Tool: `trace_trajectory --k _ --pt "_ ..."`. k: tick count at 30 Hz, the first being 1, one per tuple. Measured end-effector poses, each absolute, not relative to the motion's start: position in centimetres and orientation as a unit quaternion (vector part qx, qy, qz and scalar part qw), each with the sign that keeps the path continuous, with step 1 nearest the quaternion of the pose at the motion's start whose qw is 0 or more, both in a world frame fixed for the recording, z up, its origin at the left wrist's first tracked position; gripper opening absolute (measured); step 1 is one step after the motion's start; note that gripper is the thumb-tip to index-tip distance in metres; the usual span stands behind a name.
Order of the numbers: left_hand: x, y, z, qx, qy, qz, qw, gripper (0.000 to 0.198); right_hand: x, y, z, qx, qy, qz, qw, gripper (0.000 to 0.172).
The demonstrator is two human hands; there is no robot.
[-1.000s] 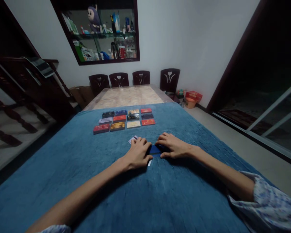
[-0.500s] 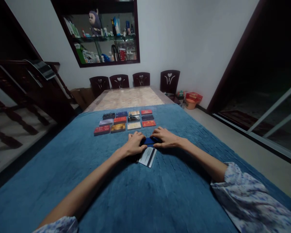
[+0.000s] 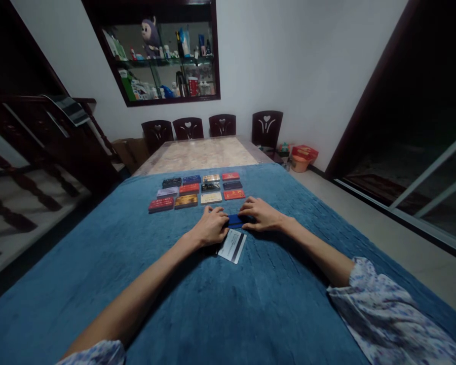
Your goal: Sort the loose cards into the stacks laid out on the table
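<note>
A small stack of blue cards (image 3: 235, 221) lies on the blue cloth, held from both sides. My left hand (image 3: 213, 226) is closed at its left edge, fingertips on the far side and thumb on the near side. My right hand (image 3: 261, 215) curls around the right end in a similar grip. Just nearer to me, a white card (image 3: 233, 247) with a dark magnetic stripe lies tilted on the cloth, close to my left thumb. A dark card-like thing (image 3: 212, 250) shows partly beneath my left hand; its kind is hidden.
Beyond my hands, several card stacks stand in rows, among them a red stack (image 3: 160, 204), a gold stack (image 3: 186, 201), a cream stack (image 3: 211, 197) and an orange-red stack (image 3: 234, 194). The blue cloth (image 3: 197, 309) covers the near table; chairs (image 3: 266, 126) stand at its far end.
My thumbs have shifted slightly outward along the near edge of the blue cards, so more of their blue face shows. The white card and the rows of stacks stay in place.
</note>
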State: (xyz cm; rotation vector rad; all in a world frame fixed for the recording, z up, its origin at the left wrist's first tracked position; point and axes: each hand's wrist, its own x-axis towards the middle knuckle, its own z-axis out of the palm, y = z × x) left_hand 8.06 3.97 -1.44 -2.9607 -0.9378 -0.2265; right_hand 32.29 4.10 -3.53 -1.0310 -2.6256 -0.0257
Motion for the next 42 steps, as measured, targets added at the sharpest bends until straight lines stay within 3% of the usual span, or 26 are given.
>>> trace_trajectory --k 4,15,23,30,34,42 --pt "8.3 3.7 -1.5 -0.958 -0.278 -0.043 0.061 0.017 32.3 4.1 -3.2 -0.332 -0.929 -0.019 0.16 0.022" --pt "7.9 3.9 -0.7 -0.968 -0.239 -0.029 0.076 0.019 32.3 3.7 -2.5 -0.304 -0.934 -0.03 0.183 0.019" --pt "7.3 5.0 -0.4 -0.959 -0.255 -0.102 0.068 0.026 32.2 4.0 -3.1 -0.321 -0.909 -0.044 0.262 0.031" --pt "6.7 7.0 -2.7 -0.942 -0.262 -0.205 0.034 0.043 32.0 4.9 -4.9 -0.375 -0.869 -0.026 0.323 0.023" --pt "6.6 7.3 -3.3 -0.939 -0.259 -0.225 0.015 0.045 32.0 5.1 -5.6 -0.406 -0.852 -0.005 0.329 0.021" --pt "6.9 7.0 -3.6 -0.93 -0.289 -0.226 -0.005 0.041 31.5 4.5 -5.9 -0.45 -0.837 -0.02 0.309 0.033"
